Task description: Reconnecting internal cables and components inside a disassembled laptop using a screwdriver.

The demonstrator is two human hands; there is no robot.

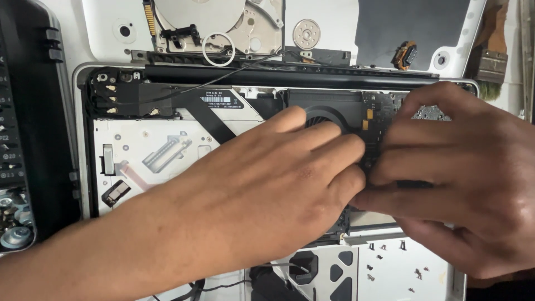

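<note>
An opened silver laptop (167,150) lies bottom-up, its inner parts exposed. My left hand (262,189) lies flat across its middle, fingers extended over the black fan (323,114) and the dark circuit board (384,111). My right hand (462,173) comes in from the right, fingers curled and pressed onto the same board, its fingertips touching those of my left hand. What sits under the fingertips is hidden. A flat black ribbon cable (214,122) runs diagonally left of the fan.
A removed silver cover (329,22) lies beyond the laptop, with an opened hard drive (223,25) on it. Small loose screws (390,262) lie on the lower right panel. A black screwdriver-bit case (22,139) stands at the left. A brush (490,56) sits far right.
</note>
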